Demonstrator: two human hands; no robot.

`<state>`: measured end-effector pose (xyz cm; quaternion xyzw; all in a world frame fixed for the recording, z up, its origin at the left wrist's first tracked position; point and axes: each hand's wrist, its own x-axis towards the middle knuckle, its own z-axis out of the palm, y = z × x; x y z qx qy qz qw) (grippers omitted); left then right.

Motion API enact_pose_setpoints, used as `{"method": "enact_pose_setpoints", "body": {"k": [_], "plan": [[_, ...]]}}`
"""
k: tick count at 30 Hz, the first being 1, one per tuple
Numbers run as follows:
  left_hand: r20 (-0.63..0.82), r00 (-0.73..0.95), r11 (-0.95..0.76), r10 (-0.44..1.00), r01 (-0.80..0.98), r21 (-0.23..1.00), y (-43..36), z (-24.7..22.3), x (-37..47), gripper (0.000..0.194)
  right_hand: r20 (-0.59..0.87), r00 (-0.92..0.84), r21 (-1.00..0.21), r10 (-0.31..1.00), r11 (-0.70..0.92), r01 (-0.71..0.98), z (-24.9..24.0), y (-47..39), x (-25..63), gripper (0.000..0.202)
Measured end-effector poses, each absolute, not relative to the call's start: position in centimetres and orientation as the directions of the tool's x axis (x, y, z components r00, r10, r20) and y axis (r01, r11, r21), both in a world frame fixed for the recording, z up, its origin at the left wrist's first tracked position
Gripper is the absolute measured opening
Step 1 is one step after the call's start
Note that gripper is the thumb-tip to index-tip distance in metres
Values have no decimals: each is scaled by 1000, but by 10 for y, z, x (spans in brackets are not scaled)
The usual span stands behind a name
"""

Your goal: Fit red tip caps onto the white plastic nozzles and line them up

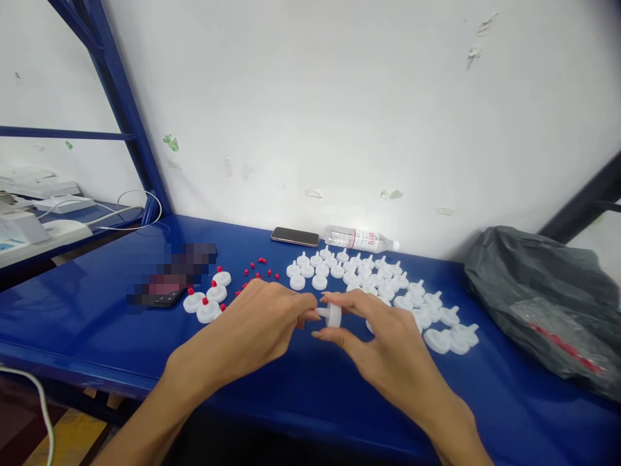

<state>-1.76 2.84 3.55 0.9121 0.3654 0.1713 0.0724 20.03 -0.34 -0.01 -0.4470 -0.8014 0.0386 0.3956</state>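
At centre, the right hand clamps a round white cap by its rim, slim spout pointing left; the left hand pinches the spout's end. Beyond, matching caps occupy the blue tabletop.

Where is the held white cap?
Below the head view's centre, the white cap is between both hands: the right hand pinches its base, the left hand is at its spout.

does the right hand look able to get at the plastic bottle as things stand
Probably not right away: the right hand holds a white spouted cap, and more spouted caps stand between it and the plastic bottle.
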Motion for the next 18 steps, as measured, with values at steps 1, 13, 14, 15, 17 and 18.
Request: {"method": "enact_pose_setpoints", "body": {"k": [1, 13, 14, 15, 17, 18], "plan": [[264, 679, -729, 685, 639, 246, 28, 36, -17, 28, 569, -279, -446, 774, 575, 686, 1, -4, 200, 32], [295, 708, -765, 641, 564, 310, 36, 25, -16, 23, 626, -324, -385, 709, 643, 662, -7, 0, 203, 36], [284, 709, -762, 646, 571, 307, 37, 25, -15, 23, 634, -340, -367, 694, 657, 658, -8, 1, 204, 36], [275, 704, -754, 655, 590, 289, 37, 24, -14, 23, 634, -359, -348, 685, 667, 659, -9, 2, 204, 36], [263, 694, -742, 671, 631, 228, 36, 24, -11, 23, 622, -396, -310, 675, 677, 668, -10, 4, 205, 36], [262, 694, -741, 671, 639, 205, 36, 24, -9, 23, 623, -407, -293, 668, 681, 671, -10, 5, 205, 36]]}}
